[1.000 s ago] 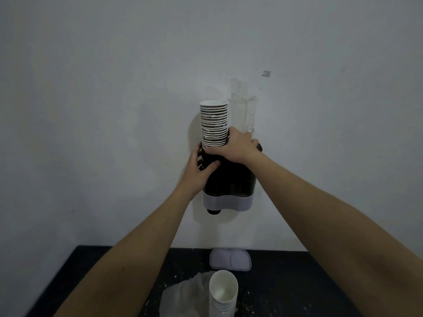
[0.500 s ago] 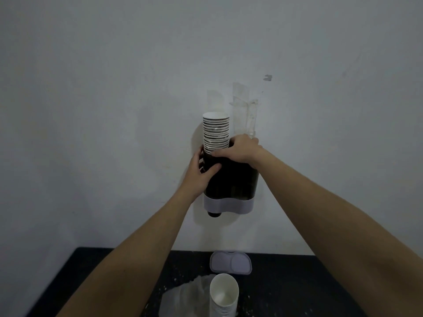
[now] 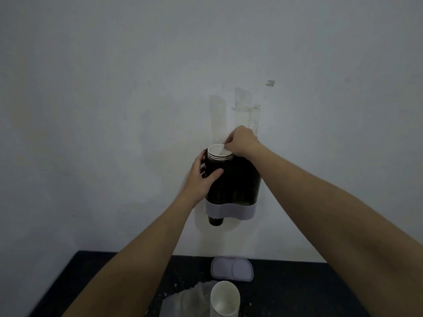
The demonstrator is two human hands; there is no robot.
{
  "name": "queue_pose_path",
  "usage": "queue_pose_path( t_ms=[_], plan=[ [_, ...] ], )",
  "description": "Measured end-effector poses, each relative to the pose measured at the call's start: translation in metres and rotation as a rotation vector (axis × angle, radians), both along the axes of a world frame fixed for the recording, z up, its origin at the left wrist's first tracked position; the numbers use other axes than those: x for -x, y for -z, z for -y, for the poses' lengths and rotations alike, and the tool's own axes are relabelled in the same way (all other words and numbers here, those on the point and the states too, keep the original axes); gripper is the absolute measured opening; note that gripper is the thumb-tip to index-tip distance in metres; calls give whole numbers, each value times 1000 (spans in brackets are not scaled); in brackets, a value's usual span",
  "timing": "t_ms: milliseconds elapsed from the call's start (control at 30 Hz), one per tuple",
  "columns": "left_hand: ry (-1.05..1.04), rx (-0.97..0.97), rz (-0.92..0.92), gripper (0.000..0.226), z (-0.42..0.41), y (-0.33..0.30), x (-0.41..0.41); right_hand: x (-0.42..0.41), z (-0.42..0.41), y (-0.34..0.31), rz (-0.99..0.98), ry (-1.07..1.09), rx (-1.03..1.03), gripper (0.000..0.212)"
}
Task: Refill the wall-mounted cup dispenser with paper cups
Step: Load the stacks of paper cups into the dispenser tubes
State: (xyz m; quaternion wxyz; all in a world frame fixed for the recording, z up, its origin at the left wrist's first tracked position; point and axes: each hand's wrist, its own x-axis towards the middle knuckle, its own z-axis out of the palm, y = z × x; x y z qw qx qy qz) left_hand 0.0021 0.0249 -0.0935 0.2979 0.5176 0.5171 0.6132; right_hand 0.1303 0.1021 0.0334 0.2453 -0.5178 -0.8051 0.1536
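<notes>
The cup dispenser [image 3: 242, 186] hangs on the wall, dark and see-through, with a pale grey band at its base. A stack of white paper cups [image 3: 218, 153] sits in its left tube, only the top few rims showing above the opening. My left hand [image 3: 201, 177] wraps around the left side of the dispenser. My right hand [image 3: 240, 141] rests on top of the stack, fingertips pressing its upper rim. One dark cup bottom [image 3: 215, 221] pokes out below the band.
A dark table [image 3: 297, 289] runs along the bottom. On it lie the dispenser's grey lid [image 3: 232, 268], a second stack of white cups [image 3: 225, 298] and a crumpled clear plastic sleeve [image 3: 183, 303]. Tape strips [image 3: 242, 106] stick to the wall above the dispenser.
The stack of cups has slid down into the dispenser's left tube, from standing tall above it to nearly level with the top. My right hand followed it down and moved onto its top.
</notes>
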Motion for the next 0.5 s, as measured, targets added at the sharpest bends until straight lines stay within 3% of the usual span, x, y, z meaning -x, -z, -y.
queue_pose_path(
  t_ms=[500],
  plan=[
    [8, 1, 11, 74, 1, 2, 0, 16, -7, 17, 250, 13, -72, 28]
  ],
)
